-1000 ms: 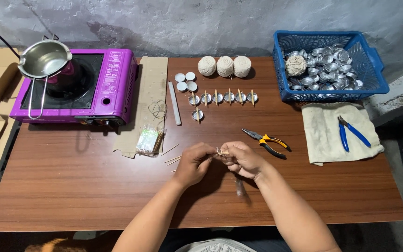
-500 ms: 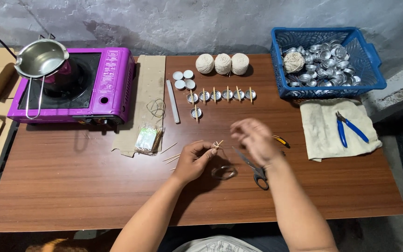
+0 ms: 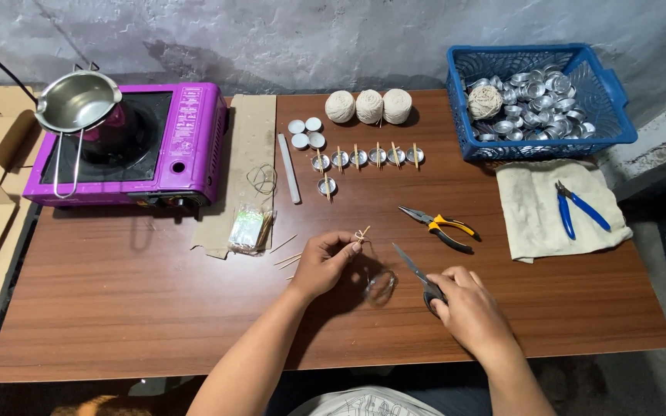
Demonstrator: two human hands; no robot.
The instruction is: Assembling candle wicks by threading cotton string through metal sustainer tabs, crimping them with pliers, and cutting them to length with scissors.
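Note:
My left hand (image 3: 324, 263) pinches a pair of thin wooden sticks tied with string (image 3: 361, 234), held just above the brown table (image 3: 117, 308). A small round metal cup (image 3: 380, 286) hangs or lies just below that hand, beside my right hand. My right hand (image 3: 465, 306) grips the dark handles of a pair of scissors (image 3: 412, 266), blades pointing up and left toward the sticks. Yellow-handled pliers (image 3: 442, 227) lie just beyond the scissors.
A row of metal cups with sticks (image 3: 368, 157) and three string balls (image 3: 369, 106) sit at the back. A blue basket (image 3: 610, 108) of cups stands back right, blue cutters (image 3: 576, 208) on a cloth (image 3: 533, 216). A purple stove (image 3: 186, 142) with a pan (image 3: 77, 100) is at left.
My right hand left the tied sticks, moved right and down, and took hold of the scissors. My left hand keeps holding the sticks in about the same place.

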